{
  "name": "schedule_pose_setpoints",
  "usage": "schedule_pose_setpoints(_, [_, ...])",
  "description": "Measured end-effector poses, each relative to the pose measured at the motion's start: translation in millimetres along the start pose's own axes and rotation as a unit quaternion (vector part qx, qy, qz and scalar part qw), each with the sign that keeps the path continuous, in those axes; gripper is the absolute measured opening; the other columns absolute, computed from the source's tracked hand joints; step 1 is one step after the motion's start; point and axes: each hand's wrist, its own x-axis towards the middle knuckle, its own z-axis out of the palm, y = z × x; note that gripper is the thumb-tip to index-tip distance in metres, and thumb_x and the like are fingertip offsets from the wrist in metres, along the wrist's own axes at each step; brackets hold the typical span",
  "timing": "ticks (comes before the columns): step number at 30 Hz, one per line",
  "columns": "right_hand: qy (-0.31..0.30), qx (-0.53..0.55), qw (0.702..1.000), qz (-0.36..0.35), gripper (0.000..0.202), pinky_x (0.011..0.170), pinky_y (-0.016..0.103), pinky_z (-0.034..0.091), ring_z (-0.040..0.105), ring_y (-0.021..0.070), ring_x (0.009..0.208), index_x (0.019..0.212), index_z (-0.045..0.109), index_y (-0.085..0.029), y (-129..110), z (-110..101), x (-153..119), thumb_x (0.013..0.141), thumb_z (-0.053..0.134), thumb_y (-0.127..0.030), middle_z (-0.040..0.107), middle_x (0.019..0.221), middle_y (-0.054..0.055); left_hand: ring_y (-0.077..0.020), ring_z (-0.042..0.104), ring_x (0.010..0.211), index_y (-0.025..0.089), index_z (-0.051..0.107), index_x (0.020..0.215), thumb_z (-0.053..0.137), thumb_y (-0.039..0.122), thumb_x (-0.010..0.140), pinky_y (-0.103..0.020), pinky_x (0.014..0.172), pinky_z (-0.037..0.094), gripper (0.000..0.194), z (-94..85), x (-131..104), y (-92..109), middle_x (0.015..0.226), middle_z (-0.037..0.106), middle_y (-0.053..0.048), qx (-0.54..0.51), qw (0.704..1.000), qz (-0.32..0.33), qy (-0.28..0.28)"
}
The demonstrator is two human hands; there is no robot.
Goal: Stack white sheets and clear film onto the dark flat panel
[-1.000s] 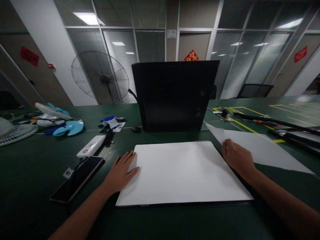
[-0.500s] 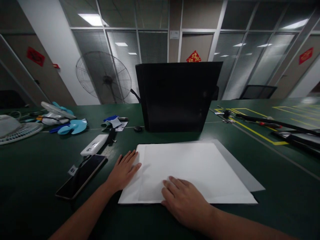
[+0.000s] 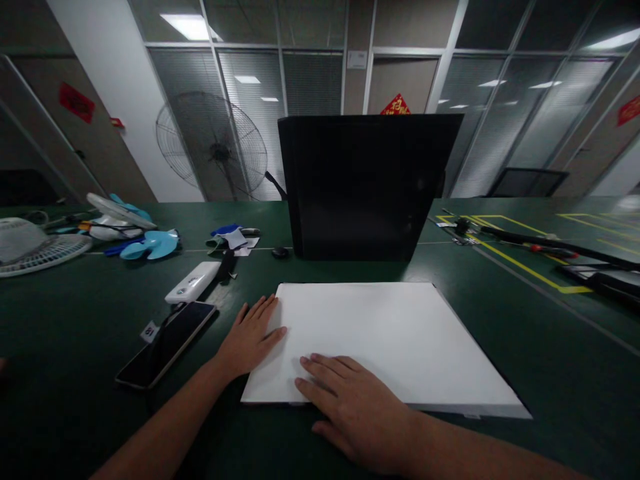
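Note:
A large white sheet of paper (image 3: 380,333) lies over a flat rectangular thing with thin dark edges on the green table. Along its front right, a strip of the sheet hangs past the edge. My left hand (image 3: 253,339) rests flat on the sheet's left edge, fingers stretched out and thumb apart. My right hand (image 3: 350,407) lies on the front part of the sheet, fingers extended and thumb low by the front edge. Neither hand holds anything. What lies under the paper is mostly hidden.
Behind the sheet stands a big black box-like panel (image 3: 367,190). To the left lie a smartphone (image 3: 167,347), a white device (image 3: 194,283) and blue fan blades (image 3: 153,245). A black mouse (image 3: 281,253) sits near the panel. Black rods (image 3: 540,240) lie at right.
The paper's right side has turned into line with the rectangle beneath, so its slanted overhang is gone. My right hand has slid left across the sheet. My left hand stays at the left edge.

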Motion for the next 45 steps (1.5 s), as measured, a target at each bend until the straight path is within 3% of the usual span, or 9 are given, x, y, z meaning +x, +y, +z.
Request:
schedule_pose_setpoints(4, [-0.015,0.019,0.999,0.039,0.072,0.128,0.055,0.014,0.014,0.0298,0.156,0.164,0.027,-0.025,11.2,-16.7,-18.8,0.101,0.051,-0.051,0.012,0.169,0.009,-0.0321,0.024,0.156,0.018,0.028,0.162,0.033,0.062,0.103,-0.060,0.125,0.017,0.074,-2.5,0.4,1.0,0.167,0.030,-0.011,-0.004,1.000,-0.005,-0.015])
schedule_pose_setpoints(7, [-0.020,0.006,0.996,0.082,0.078,0.127,0.060,0.010,0.010,0.0320,0.157,0.164,0.026,-0.026,23.8,-24.7,-31.9,0.097,0.058,-0.053,0.010,0.169,0.010,-0.0309,0.021,0.156,0.021,0.027,0.163,0.031,0.060,0.105,-0.060,0.125,0.015,0.070,-5.5,0.7,3.3,0.169,0.027,-0.010,-0.004,1.000,-0.012,-0.029])
schedule_pose_setpoints(12, [-0.017,0.016,0.995,0.094,0.085,0.126,0.062,0.013,0.011,0.0339,0.156,0.163,0.028,-0.027,32.4,-26.7,-43.1,0.093,0.062,-0.059,0.012,0.169,0.012,-0.0316,0.020,0.157,0.022,0.028,0.163,0.030,0.061,0.104,-0.061,0.124,0.015,0.071,-7.9,1.0,4.4,0.169,0.025,-0.009,-0.003,0.999,-0.008,-0.033])
schedule_pose_setpoints(22, [0.036,-0.023,0.996,0.072,0.062,0.125,0.057,0.024,0.028,0.0310,0.152,0.155,0.044,-0.031,31.4,-12.2,-42.8,0.098,0.059,-0.050,0.029,0.165,0.009,-0.0328,0.021,0.156,0.027,0.027,0.163,0.036,0.064,0.103,-0.062,0.124,0.017,0.071,-7.8,1.4,2.4,0.169,0.023,-0.007,-0.003,1.000,0.000,-0.029])
schedule_pose_setpoints(28, [0.058,-0.059,0.995,0.063,0.047,0.115,0.053,0.040,0.041,0.0303,0.146,0.144,0.056,-0.038,34.3,-10.3,-44.1,0.098,0.059,-0.050,0.040,0.161,0.006,-0.0325,0.019,0.157,0.025,0.025,0.164,0.033,0.063,0.103,-0.062,0.124,0.015,0.072,-8.5,2.5,3.9,0.169,0.021,-0.007,-0.002,0.999,-0.004,-0.044])
schedule_pose_setpoints(33, [0.146,-0.150,0.978,-0.011,0.039,0.106,0.048,0.048,0.054,0.0291,0.133,0.134,0.064,-0.030,38.0,-2.8,-43.9,0.099,0.060,-0.044,0.055,0.148,0.009,-0.0337,0.022,0.156,0.026,0.028,0.163,0.034,0.063,0.103,-0.062,0.124,0.017,0.071,-6.4,3.6,2.4,0.169,0.024,-0.007,0.000,1.000,0.002,-0.031])
schedule_pose_setpoints(37, [0.268,-0.221,0.929,-0.127,0.023,0.093,0.040,0.054,0.066,0.0245,0.111,0.116,0.071,-0.017,35.1,-1.0,-42.0,0.099,0.057,-0.025,0.071,0.120,0.010,-0.0336,0.024,0.155,0.027,0.030,0.162,0.037,0.066,0.101,-0.062,0.124,0.018,0.073,-5.1,5.6,0.7,0.168,0.028,-0.007,-0.008,0.999,-0.002,-0.033])
schedule_pose_setpoints(42, [0.293,-0.234,0.903,-0.211,0.025,0.072,0.036,0.057,0.070,0.0217,0.088,0.105,0.074,-0.007,29.9,-11.6,-42.0,0.096,0.052,-0.016,0.074,0.100,0.012,-0.0297,0.028,0.155,0.033,0.038,0.159,0.023,0.058,0.107,-0.061,0.123,0.020,0.060,-3.0,9.0,-6.2,0.166,0.034,-0.001,-0.056,0.998,-0.031,-0.022])
schedule_pose_setpoints(45, [0.304,-0.244,0.895,-0.219,0.028,0.066,0.034,0.057,0.071,0.0229,0.089,0.102,0.075,-0.005,29.6,-17.2,-44.9,0.095,0.050,-0.015,0.075,0.100,0.014,-0.0259,0.031,0.154,0.036,0.040,0.157,0.014,0.047,0.109,-0.059,0.124,0.021,0.056,-1.8,10.7,-13.7,0.164,0.038,0.003,-0.091,0.994,-0.048,-0.028])
